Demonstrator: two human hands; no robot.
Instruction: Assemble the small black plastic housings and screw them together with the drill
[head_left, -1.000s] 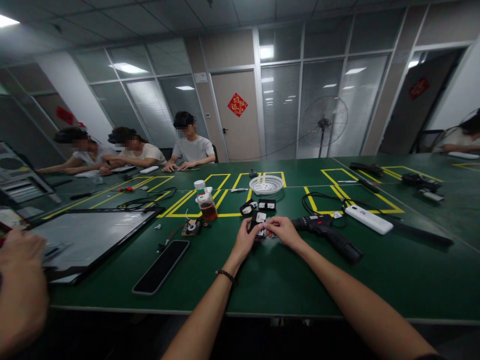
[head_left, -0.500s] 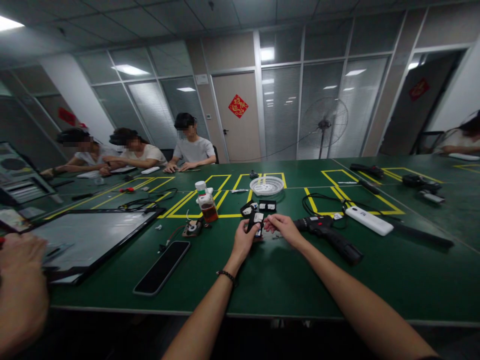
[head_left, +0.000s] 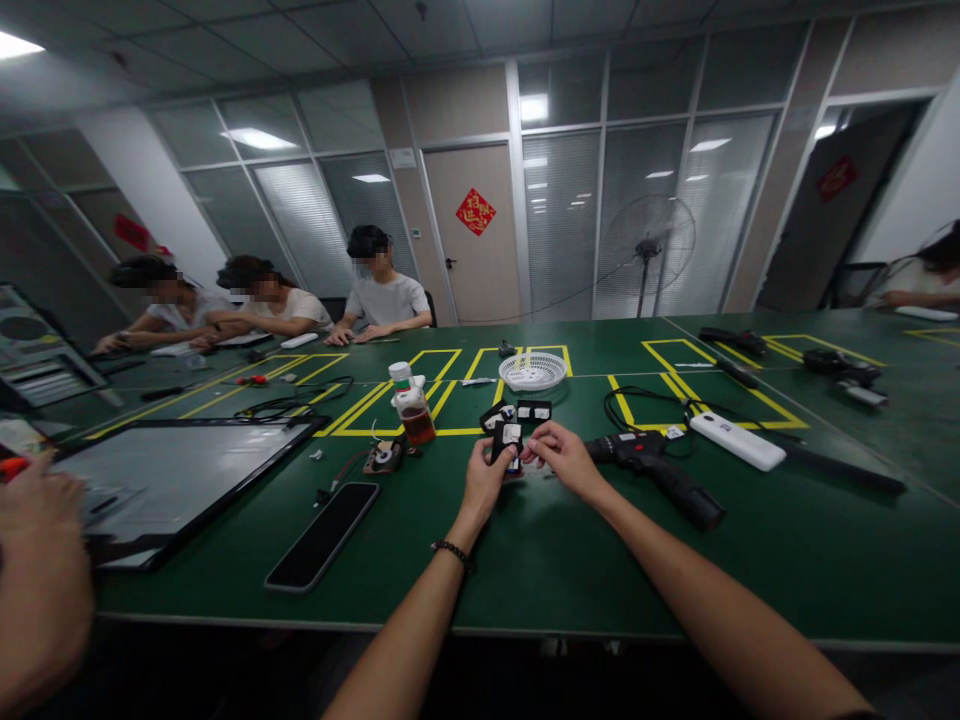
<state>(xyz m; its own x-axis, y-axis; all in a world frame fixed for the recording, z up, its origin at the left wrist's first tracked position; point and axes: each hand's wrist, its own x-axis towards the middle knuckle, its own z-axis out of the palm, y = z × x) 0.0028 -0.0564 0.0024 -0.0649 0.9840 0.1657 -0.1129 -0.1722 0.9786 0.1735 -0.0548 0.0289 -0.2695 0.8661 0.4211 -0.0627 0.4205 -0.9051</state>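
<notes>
My left hand (head_left: 484,480) is closed on a small black block with white labels (head_left: 511,434), held up over the green table (head_left: 555,560). My right hand (head_left: 562,457) is pinched close beside the block's right edge; whatever lies between its fingertips is too small to make out. Just beyond the hands lie another black block with white labels (head_left: 535,411) and a black piece with a white patch (head_left: 495,415). To the right of my right hand rests a black power drill (head_left: 660,472).
A dark phone (head_left: 324,537), a bottle of amber liquid (head_left: 412,405) and a small wired part (head_left: 384,456) lie left. Behind is a white basket (head_left: 532,386); right, a white power bank-like box (head_left: 738,441). A co-worker's hand (head_left: 41,560) is at far left, near a framed panel (head_left: 187,470).
My left hand and the black block have shifted slightly left. My right fingertips moved a little left and up with them. The co-worker's hand at far left also moved slightly.
</notes>
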